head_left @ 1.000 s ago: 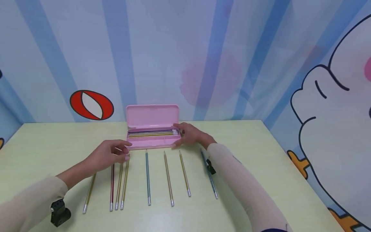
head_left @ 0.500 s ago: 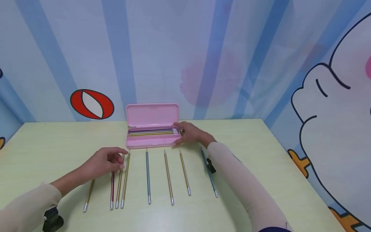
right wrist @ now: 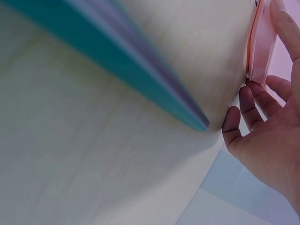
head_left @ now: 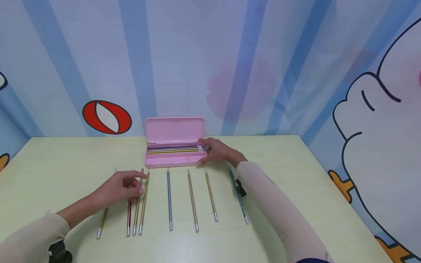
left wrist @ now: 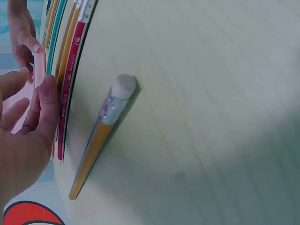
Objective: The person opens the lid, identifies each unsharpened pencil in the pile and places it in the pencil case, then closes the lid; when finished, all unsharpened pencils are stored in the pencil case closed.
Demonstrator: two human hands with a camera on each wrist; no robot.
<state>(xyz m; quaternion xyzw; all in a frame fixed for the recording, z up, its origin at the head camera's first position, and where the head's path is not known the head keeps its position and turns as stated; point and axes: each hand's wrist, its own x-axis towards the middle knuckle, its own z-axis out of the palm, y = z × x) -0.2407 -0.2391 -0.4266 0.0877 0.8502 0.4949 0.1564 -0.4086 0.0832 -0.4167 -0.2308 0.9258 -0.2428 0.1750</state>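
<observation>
A pink pencil case (head_left: 174, 130) stands with its lid raised near the table's back edge; several pencils (head_left: 175, 150) lie in its rear compartment. My right hand (head_left: 217, 150) grips the case's right end, thumb at the front corner and fingers toward the back. My left hand (head_left: 113, 188) hovers over the left group of pencils, fingers loosely bent, index and thumb apart near two yellow pencils (head_left: 144, 204). Beneath it run a red pencil (head_left: 128, 219) and, further left, another yellow pencil (head_left: 102, 223), both partly hidden. No pencil is visibly pinched in the left wrist view.
To the right on the pale table (head_left: 263, 241) lie a blue pencil (head_left: 169, 201), two yellowish pencils (head_left: 193, 201) and a blue pencil (head_left: 242, 204) beside the right forearm. All have eraser ends toward me. A printed curtain (head_left: 184, 65) hangs behind the table.
My left hand has drawn back from the case's left front corner toward me, over the left pencils, then shifted slightly right. My right hand stays on the case.
</observation>
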